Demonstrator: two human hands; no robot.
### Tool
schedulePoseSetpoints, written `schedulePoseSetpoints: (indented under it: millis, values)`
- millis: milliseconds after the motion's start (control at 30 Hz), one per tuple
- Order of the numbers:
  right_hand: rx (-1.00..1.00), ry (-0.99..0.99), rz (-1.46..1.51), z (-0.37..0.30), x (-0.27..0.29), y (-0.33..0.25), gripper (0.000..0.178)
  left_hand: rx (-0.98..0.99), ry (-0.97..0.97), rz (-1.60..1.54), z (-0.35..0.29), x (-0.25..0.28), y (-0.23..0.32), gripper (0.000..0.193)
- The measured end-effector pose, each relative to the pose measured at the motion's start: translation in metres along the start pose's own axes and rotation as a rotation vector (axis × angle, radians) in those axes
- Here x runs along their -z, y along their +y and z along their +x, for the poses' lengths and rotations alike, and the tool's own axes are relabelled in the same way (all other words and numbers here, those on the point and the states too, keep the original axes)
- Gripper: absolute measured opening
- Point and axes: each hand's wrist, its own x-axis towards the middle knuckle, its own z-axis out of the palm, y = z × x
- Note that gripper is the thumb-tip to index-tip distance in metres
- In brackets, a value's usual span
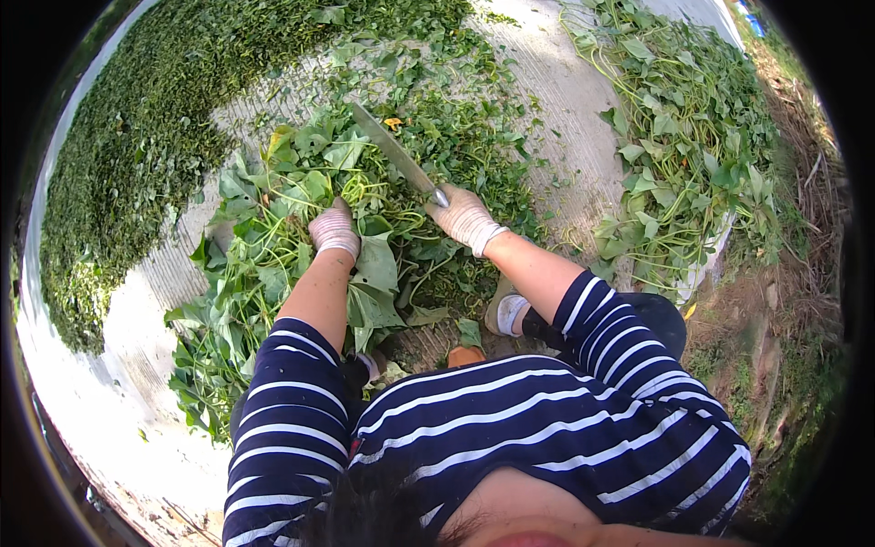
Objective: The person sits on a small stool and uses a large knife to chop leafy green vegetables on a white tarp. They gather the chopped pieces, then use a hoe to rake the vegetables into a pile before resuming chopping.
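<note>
In my gloved right hand is the handle of a long knife, its broad blade pointing up and to the left. My gloved left hand is closed on a bunch of leafy green vines, just left of the blade. Stems of the bunch stick out between the two hands, and large leaves hang down below the left hand. Chopped greens lie beneath and beyond the knife. The fingers of my left hand are mostly hidden among the stems.
Finely chopped greens cover a wide area at the left and far left. A heap of whole vines lies at the right on the ridged concrete. Dirt and dry grass border it. My shoe is close below my right hand.
</note>
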Motion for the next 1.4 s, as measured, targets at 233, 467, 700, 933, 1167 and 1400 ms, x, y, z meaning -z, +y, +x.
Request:
schedulePoseSetpoints:
  millis: [233,467,700,933,1167,1400]
  values:
    - [0.542,0.635,0.439,-0.015,-0.004,-0.041,0.013,0.055,-0.118,-0.032,0.005,0.014,0.012,0.037]
    - [-0.180,0.030,0.125,-0.029,-0.059,0.018,0.041,0.049,-0.174,-0.068,0.009,0.026,-0.004,0.050]
    - [0.558,0.640,0.642,-0.011,-0.005,-0.031,0.013,0.086,-0.184,-0.065,0.014,0.025,0.006,0.046]
    - [-0.248,-0.032,0.107,-0.057,-0.084,0.023,0.036,0.110,-0.223,-0.152,0.018,0.018,-0.014,0.061]
    - [0.587,0.581,0.671,0.003,0.007,-0.051,0.006,0.016,-0.177,-0.036,0.007,0.018,-0.011,0.057]
    - [-0.286,-0.270,0.059,-0.045,-0.128,0.049,0.034,0.074,-0.228,0.005,-0.008,0.028,0.002,0.073]
